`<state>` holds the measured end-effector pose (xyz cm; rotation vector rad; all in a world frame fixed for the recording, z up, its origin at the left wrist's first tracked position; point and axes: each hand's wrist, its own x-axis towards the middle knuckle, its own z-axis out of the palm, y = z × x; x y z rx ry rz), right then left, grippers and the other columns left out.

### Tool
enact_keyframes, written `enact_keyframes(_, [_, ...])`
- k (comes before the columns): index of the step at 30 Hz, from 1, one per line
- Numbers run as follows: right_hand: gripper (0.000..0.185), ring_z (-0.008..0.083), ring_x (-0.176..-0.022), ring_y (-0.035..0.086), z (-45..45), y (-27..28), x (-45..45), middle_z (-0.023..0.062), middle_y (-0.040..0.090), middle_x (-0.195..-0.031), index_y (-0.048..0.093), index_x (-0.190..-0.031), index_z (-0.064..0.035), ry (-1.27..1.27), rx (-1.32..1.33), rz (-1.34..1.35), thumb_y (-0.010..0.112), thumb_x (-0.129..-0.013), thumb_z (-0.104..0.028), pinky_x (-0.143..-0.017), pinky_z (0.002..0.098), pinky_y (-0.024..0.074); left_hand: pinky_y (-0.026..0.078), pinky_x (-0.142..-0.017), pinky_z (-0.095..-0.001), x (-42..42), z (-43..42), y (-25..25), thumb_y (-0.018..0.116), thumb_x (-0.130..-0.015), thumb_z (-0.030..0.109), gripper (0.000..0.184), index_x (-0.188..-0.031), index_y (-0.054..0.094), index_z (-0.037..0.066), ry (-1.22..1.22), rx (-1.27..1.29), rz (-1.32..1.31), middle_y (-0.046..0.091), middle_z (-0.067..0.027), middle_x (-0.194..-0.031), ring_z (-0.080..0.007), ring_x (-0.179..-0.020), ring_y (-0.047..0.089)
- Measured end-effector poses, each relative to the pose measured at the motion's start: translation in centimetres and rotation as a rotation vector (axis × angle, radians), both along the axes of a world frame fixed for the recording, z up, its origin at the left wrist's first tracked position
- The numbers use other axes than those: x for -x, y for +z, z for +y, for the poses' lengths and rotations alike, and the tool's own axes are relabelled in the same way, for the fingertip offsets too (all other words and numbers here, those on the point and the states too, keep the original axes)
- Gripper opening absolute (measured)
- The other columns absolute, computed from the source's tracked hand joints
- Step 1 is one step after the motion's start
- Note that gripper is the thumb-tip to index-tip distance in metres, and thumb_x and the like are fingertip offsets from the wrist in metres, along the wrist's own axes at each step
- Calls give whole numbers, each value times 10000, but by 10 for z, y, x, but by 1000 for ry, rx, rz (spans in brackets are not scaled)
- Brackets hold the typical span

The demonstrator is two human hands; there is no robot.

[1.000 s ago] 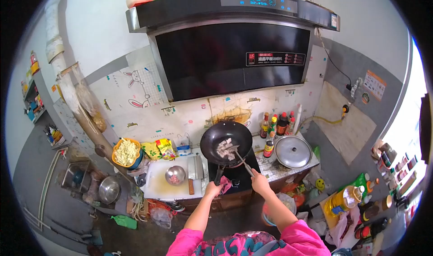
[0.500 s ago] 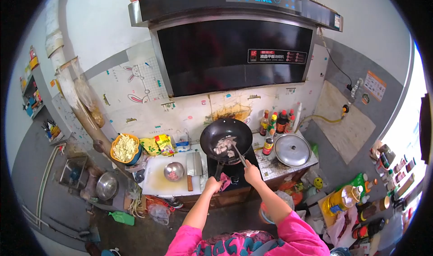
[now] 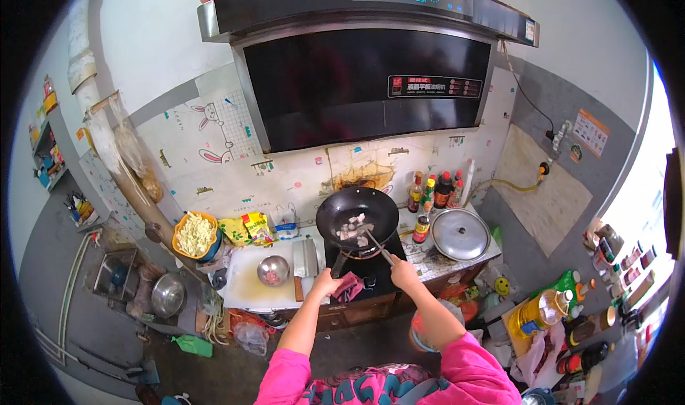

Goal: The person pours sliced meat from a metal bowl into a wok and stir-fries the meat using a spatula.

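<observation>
Dark, smooth metal on the wok (image 3: 338,219), a soft sheen inside; brushed-looking silver metal on the lid (image 3: 457,242); shiny steel on the small bowl (image 3: 273,270); matt white plastic-looking cutting board (image 3: 246,280); and glossy black hood panel (image 3: 357,91).

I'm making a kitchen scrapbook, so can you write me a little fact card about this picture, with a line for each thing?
Left hand: holding the black wok by its handle, beside a pink cloth
Right hand: holding a spatula
In the wok: pale food pieces
On the white board: metal bowl, cleaver
Right of the wok: bottles, round lid
</observation>
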<state>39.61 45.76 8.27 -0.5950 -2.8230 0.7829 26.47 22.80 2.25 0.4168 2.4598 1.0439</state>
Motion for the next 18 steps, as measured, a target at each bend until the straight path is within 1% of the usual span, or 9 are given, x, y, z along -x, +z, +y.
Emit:
enact_keyframes(3, [426,398,-847,590,12,11,-9,254,612,-873,487,-1237,-95,24,-8,-16,512,-818,-163,-771,466,462,468,-440,-337,8,-9,3,668,-699,320,395,-933,528,35,-27,-8,-86,614,-130,-676,-233,-509,596])
enact_keyframes(7, [405,407,-861,581,15,43,-30,252,610,-894,496,-1222,-84,55,9,36,508,-827,-170,-775,470,456,384,-350,-267,-12,-12,37,653,-792,269,340,-979,520,18,36,-119,-101,539,-50,-561,-136,-404,503])
enact_keyframes(8, [409,405,-840,588,17,43,-34,250,614,-875,490,-1224,-74,80,-11,52,506,-825,-166,-757,473,463,416,-368,-263,-27,-13,50,652,-798,318,507,-1155,478,4,116,-200,-46,605,-92,-678,-149,-465,563])
enact_keyframes(9, [413,403,-819,595,18,45,-37,247,619,-857,484,-1225,-65,106,-30,68,504,-824,-161,-739,476,470,436,-402,-273,-23,-15,34,651,-797,321,546,-1195,450,7,115,-207,41,615,-106,-722,-159,-496,579])
enact_keyframes(11, [369,403,-881,577,9,53,-35,240,609,-922,530,-1192,-101,67,11,11,501,-833,-183,-791,467,452,476,-469,-293,-15,-23,-9,649,-795,329,629,-1275,396,12,114,-218,210,636,-133,-811,-178,-557,610])
enact_keyframes(12, [371,400,-882,578,3,53,-33,239,610,-924,528,-1194,-103,60,0,-26,500,-834,-187,-791,466,453,438,-863,-385,-33,-27,16,639,-780,276,602,-1250,410,-24,83,-183,205,552,-247,-1091,-366,-963,568])
enact_keyframes(13, [372,397,-883,580,1,52,-29,238,610,-926,526,-1195,-105,54,-14,-61,498,-834,-190,-791,465,455,428,-878,-391,-40,-28,19,629,-784,255,584,-1250,411,-21,80,-187,270,540,-250,-1110,-379,-993,547])
enact_keyframes(15, [391,395,-880,582,7,12,-12,231,611,-938,496,-1223,-123,69,46,5,493,-840,-198,-786,466,458,409,-907,-403,-53,-30,15,611,-793,215,548,-1249,413,-15,78,-201,405,515,-257,-1149,-403,-1054,504])
enact_keyframes(18, [394,413,-877,573,3,1,4,239,607,-930,480,-1230,-119,41,75,21,491,-842,-185,-775,479,456,456,-815,-402,-73,-29,28,564,-820,159,509,-1269,390,-6,80,-172,536,510,-243,-1109,-383,-960,545])
